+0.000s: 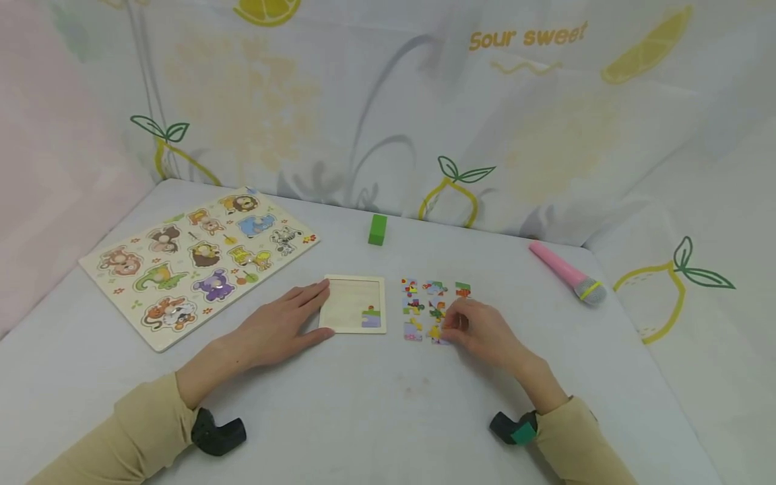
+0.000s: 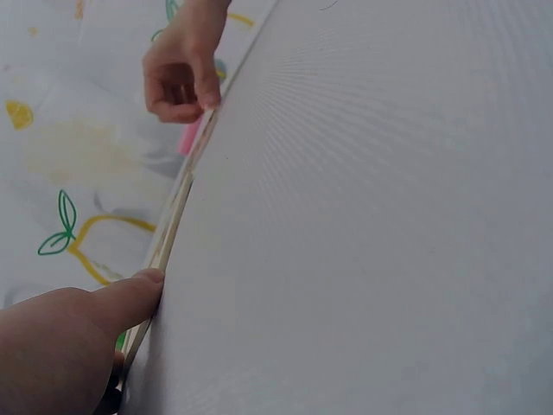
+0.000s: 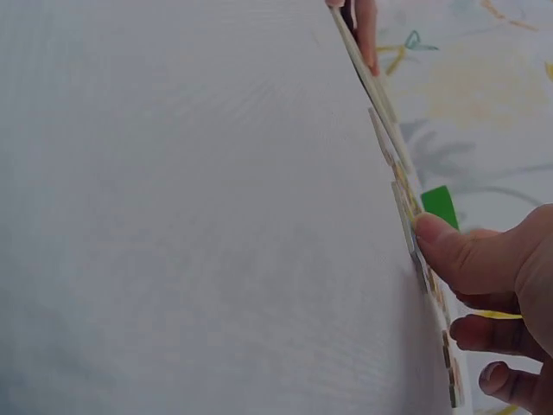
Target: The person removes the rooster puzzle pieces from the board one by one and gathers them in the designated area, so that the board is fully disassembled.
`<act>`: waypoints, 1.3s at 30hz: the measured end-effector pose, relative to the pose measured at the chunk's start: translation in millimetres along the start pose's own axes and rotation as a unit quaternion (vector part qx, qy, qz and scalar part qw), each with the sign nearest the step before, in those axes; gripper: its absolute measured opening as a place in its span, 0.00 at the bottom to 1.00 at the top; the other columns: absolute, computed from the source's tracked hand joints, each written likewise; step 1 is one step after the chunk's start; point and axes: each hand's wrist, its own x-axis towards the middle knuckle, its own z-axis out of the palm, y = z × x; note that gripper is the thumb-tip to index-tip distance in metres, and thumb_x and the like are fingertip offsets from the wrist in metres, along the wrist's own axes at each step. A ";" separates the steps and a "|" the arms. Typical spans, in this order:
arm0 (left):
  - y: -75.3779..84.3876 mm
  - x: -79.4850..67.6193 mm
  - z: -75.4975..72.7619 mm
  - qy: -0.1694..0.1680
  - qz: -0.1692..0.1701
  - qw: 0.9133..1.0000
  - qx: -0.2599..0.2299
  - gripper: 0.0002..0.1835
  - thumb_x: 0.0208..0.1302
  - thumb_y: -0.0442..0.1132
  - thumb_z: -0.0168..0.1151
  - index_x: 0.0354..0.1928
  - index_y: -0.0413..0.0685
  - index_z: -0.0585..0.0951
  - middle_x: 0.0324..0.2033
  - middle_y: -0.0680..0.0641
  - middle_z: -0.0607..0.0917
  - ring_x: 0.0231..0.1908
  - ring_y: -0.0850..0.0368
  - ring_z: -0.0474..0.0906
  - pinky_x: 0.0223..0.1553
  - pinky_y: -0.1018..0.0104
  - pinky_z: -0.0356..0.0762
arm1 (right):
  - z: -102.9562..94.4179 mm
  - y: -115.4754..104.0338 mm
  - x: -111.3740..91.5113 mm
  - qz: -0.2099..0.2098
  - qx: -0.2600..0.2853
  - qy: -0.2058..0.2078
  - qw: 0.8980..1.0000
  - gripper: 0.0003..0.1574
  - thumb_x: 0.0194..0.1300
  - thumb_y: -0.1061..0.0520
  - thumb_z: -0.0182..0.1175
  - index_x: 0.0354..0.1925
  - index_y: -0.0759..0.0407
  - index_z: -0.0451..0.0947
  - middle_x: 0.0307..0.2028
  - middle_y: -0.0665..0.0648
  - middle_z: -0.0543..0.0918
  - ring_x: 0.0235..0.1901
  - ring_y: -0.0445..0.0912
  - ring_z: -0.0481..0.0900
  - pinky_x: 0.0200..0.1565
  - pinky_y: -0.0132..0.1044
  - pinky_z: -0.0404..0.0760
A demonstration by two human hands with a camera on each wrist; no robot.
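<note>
My left hand (image 1: 285, 323) rests at the left side of a shallow square wooden puzzle tray (image 1: 383, 296), fingers extended along its upper left corner and thumb at the lower left. In the left wrist view the thumb (image 2: 134, 298) lies against the tray's edge. One puzzle piece (image 1: 371, 320) sits in the tray's lower right corner. Several loose jigsaw pieces (image 1: 412, 306) lie in rows right of the tray. With curled fingers, my right hand (image 1: 485, 333) pinches the bottom middle puzzle piece (image 1: 435, 335), partly covering it. The right thumb (image 3: 449, 246) meets its edge.
At the left lies a large animal peg puzzle board (image 1: 200, 263). A green block (image 1: 377, 230) stands behind the tray, and a pink toy microphone (image 1: 566, 271) lies at the far right. A printed cloth (image 1: 388, 101) hangs along the table's back edge.
</note>
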 end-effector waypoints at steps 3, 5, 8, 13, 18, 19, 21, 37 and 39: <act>0.1 0.1 -1.0 -0.001 -0.002 1.000 -0.001 0.42 0.69 0.59 0.59 0.75 0.40 0.62 0.76 0.44 0.62 0.73 0.42 0.61 0.65 0.45 0.71 | 0.4 -0.9 0.2 0.006 0.012 0.004 1.000 0.14 0.56 0.57 0.76 0.31 0.49 0.77 0.26 0.42 0.74 0.29 0.41 0.72 0.32 0.30 0.71; 0.1 -0.2 -1.3 -0.001 -0.001 1.000 -0.001 0.42 0.69 0.58 0.60 0.75 0.40 0.62 0.76 0.43 0.62 0.72 0.41 0.61 0.65 0.45 0.71 | 0.3 -0.6 0.0 0.006 0.016 0.006 1.000 0.14 0.55 0.57 0.76 0.31 0.49 0.77 0.26 0.42 0.74 0.29 0.41 0.72 0.32 0.30 0.72; 0.7 -0.8 -1.8 -0.001 0.001 1.000 -0.002 0.41 0.70 0.58 0.59 0.75 0.40 0.63 0.75 0.43 0.62 0.72 0.41 0.61 0.65 0.45 0.71 | -0.9 1.2 -1.1 0.010 0.021 0.010 1.000 0.13 0.55 0.55 0.76 0.34 0.52 0.80 0.26 0.42 0.75 0.28 0.40 0.72 0.31 0.30 0.72; 2.1 -1.6 -2.5 0.000 0.002 1.000 -0.002 0.40 0.71 0.58 0.58 0.75 0.40 0.63 0.75 0.43 0.63 0.72 0.41 0.62 0.64 0.45 0.71 | -5.8 5.3 -2.5 0.023 0.033 0.024 0.999 0.16 0.53 0.55 0.77 0.39 0.55 0.83 0.25 0.43 0.76 0.27 0.38 0.71 0.30 0.30 0.72; 1.8 -1.0 -2.8 -0.002 0.002 1.000 -0.002 0.40 0.70 0.58 0.58 0.75 0.40 0.63 0.75 0.43 0.62 0.72 0.41 0.61 0.65 0.45 0.71 | -11.7 5.1 -2.8 0.010 0.037 0.004 0.999 0.13 0.52 0.54 0.78 0.36 0.53 0.85 0.25 0.42 0.76 0.26 0.37 0.72 0.30 0.30 0.73; 1.6 -0.8 -2.6 -0.003 0.002 1.000 -0.002 0.41 0.70 0.58 0.59 0.75 0.40 0.63 0.75 0.43 0.62 0.73 0.41 0.61 0.65 0.45 0.70 | -12.3 4.7 -2.9 0.009 0.039 -0.006 0.999 0.13 0.52 0.54 0.78 0.36 0.53 0.85 0.25 0.41 0.76 0.26 0.37 0.72 0.30 0.30 0.73; 1.1 -0.5 -1.8 -0.005 -0.001 1.000 -0.002 0.41 0.70 0.58 0.59 0.75 0.40 0.62 0.76 0.43 0.62 0.73 0.41 0.60 0.66 0.44 0.70 | -12.2 4.5 -2.9 0.007 0.041 -0.027 0.999 0.12 0.52 0.53 0.78 0.35 0.51 0.86 0.25 0.41 0.76 0.26 0.37 0.72 0.30 0.29 0.73; -0.5 0.8 -0.2 -0.011 -0.002 1.000 -0.004 0.42 0.70 0.58 0.59 0.75 0.40 0.61 0.76 0.43 0.60 0.73 0.41 0.59 0.67 0.44 0.68 | -6.1 5.8 -2.8 0.005 0.040 -0.035 0.999 0.12 0.54 0.55 0.76 0.37 0.54 0.85 0.26 0.43 0.77 0.27 0.37 0.71 0.30 0.29 0.73; -0.4 0.9 -0.2 -0.010 -0.002 1.000 -0.004 0.42 0.69 0.58 0.59 0.75 0.40 0.61 0.76 0.43 0.60 0.73 0.41 0.59 0.67 0.45 0.69 | -6.2 5.7 -2.6 0.005 0.042 -0.035 0.998 0.12 0.54 0.55 0.76 0.36 0.54 0.86 0.26 0.43 0.77 0.27 0.36 0.71 0.30 0.29 0.73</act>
